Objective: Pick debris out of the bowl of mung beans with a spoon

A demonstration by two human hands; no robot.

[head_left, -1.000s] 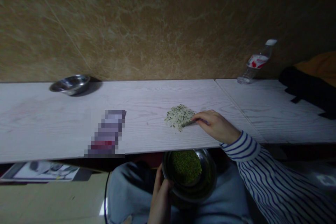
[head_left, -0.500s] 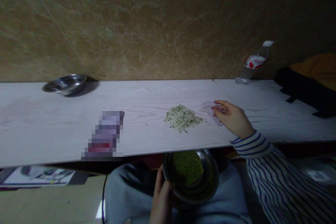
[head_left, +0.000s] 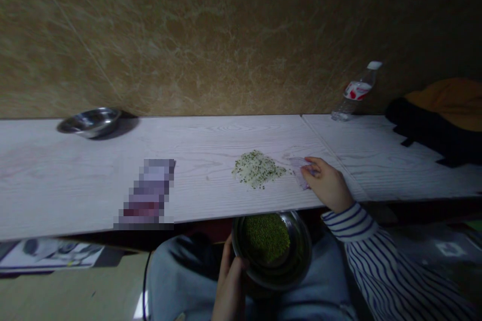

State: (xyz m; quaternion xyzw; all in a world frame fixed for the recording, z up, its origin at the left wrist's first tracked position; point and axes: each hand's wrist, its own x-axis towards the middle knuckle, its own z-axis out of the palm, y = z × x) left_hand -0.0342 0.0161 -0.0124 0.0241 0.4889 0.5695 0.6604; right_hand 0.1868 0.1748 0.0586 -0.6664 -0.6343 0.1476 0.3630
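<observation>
My left hand (head_left: 230, 281) grips the left rim of a metal bowl (head_left: 301, 256), which is over my lap below the table's front edge. Green beans (head_left: 267, 236) lie in that bowl. My right hand (head_left: 328, 183) is closed on a thin, clear purplish plastic piece (head_left: 299, 170) at the tabletop. Just left of the plastic, a pile of white grains mixed with green beans (head_left: 256, 168) lies on the table, a few beans scattered at its right side.
On the pale wooden table (head_left: 203, 135) are an empty metal bowl (head_left: 90, 123) at the back left, a blurred-out flat object (head_left: 146, 193) and a plastic bottle (head_left: 354, 91). A black and orange bag (head_left: 440, 115) lies far right. Behind stands a tiled wall (head_left: 226, 35).
My right hand has moved slightly down and toward me, and the plastic in it has changed shape. The view has shifted a little. My left hand still holds the bowl.
</observation>
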